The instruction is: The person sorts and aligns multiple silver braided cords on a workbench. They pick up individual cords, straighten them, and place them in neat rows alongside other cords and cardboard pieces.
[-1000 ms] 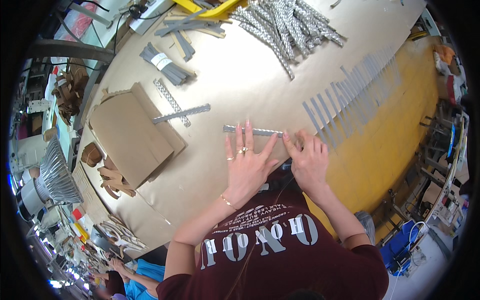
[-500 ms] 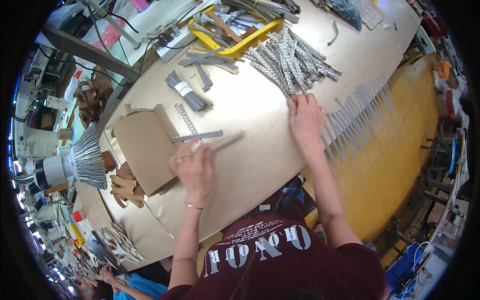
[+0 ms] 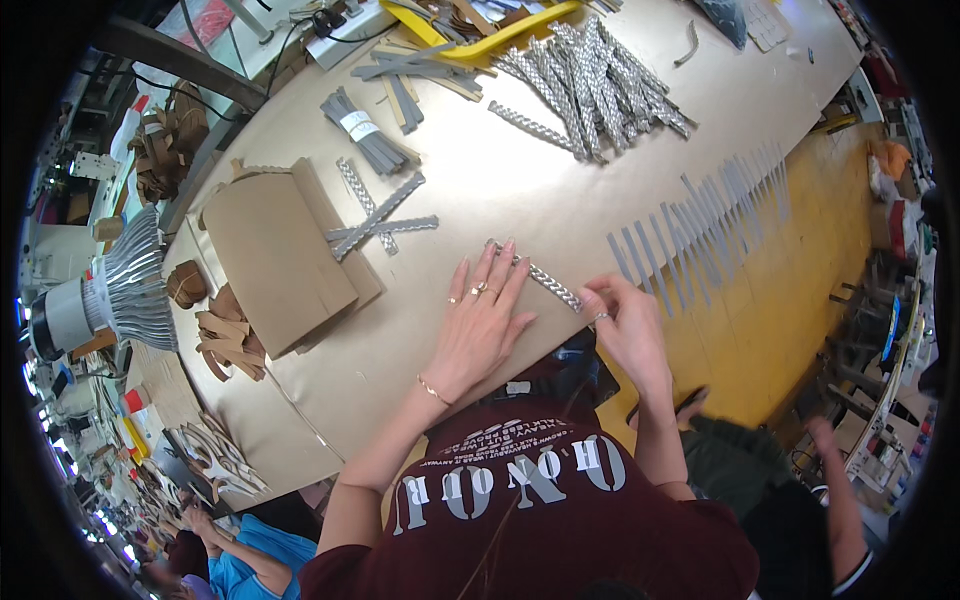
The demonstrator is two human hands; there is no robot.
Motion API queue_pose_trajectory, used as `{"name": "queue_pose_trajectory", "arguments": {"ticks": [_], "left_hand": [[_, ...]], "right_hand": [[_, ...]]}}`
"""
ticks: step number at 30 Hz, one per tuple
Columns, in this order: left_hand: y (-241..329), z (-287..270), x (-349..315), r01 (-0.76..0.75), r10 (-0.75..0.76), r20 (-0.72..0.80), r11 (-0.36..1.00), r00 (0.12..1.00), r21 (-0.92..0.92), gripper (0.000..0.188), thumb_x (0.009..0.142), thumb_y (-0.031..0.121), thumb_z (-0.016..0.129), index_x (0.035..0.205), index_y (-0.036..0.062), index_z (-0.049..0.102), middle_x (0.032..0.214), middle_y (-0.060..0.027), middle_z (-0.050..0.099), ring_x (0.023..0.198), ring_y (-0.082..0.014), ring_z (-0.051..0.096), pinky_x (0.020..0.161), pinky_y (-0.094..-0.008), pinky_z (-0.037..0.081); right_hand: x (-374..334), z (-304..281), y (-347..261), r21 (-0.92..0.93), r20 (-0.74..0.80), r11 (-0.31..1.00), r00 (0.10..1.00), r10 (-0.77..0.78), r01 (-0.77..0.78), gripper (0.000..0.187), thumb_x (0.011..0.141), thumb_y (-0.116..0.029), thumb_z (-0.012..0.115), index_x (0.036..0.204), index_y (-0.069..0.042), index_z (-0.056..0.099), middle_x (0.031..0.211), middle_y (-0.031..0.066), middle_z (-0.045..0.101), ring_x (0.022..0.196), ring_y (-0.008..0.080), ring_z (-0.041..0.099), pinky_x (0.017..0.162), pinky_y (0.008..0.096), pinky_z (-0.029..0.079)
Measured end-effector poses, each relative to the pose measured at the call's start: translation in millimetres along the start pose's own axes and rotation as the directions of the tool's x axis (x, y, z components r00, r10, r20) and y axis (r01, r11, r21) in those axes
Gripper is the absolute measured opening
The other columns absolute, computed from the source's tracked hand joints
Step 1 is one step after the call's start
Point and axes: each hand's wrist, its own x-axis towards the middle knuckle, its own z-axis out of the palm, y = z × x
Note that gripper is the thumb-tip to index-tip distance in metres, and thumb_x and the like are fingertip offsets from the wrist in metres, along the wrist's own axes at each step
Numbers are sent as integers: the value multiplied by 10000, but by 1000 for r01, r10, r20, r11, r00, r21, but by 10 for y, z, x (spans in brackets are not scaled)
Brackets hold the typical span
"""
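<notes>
A silver braided strip point(image 3: 550, 284) lies slantwise near the table's front edge. My left hand point(image 3: 482, 320) rests flat with its fingers stretched out, fingertips on the strip's far left end. At the other end, the thumb and fingers of my right hand point(image 3: 628, 318) are closed on the strip's tip. Left of my hands, several short strips point(image 3: 383, 214), grey and braided, cross one another beside a tan cardboard box point(image 3: 275, 262). Beyond my hands is a pile of silver braided strips point(image 3: 600, 85), with one strip point(image 3: 530, 127) lying apart at its left side.
Grey flat strips point(image 3: 700, 225) stand in a row along the table's right edge. Toward the back lie a banded grey bundle point(image 3: 370, 135) and a yellow tray point(image 3: 490, 45). A lamp point(image 3: 110, 290) stands at the left. Another person point(image 3: 780, 480) is at the lower right.
My right hand has come from the pile toward the front edge, now at a braided strip. My left hand has moved right from the crossed strips and lies flat. Another person has appeared lower right.
</notes>
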Motion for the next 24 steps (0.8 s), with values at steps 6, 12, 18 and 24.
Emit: {"name": "queue_pose_trajectory", "arguments": {"ticks": [6,12,18,24], "left_hand": [[-28,95,0,9,-12,54,999,998,53,684,929,403,580,1509,117,357,1586,-124,285,1468,-300,249,1190,-496,144],[113,73,-163,128,-130,55,991,990,32,686,938,399,571,1517,111,342,1588,-164,264,1475,-343,215,1191,-512,99],[207,-6,-312,49,-70,-166,991,984,-125,543,913,264,650,1396,63,503,1445,-208,461,1305,-373,460,1112,-501,300],[168,-215,-317,228,-239,202,87,950,-970,313,932,145,672,1220,28,635,1071,-85,707,922,-137,653,822,-292,498]], "right_hand": [[-71,-342,185,-355,-311,933,949,-61,-56,266,921,-259,665,948,5,670,831,148,682,740,274,645,673,383,490],[-97,-303,254,-407,-145,901,984,101,-153,339,916,-338,665,904,0,681,805,151,682,742,326,641,684,427,482],[-125,-391,14,-94,-87,991,992,87,-95,293,892,-289,704,839,-2,683,672,110,627,599,250,587,567,349,433],[-267,-433,-283,238,413,929,836,-362,284,285,860,-274,741,762,-17,670,622,87,577,562,218,553,528,330,394]]}}
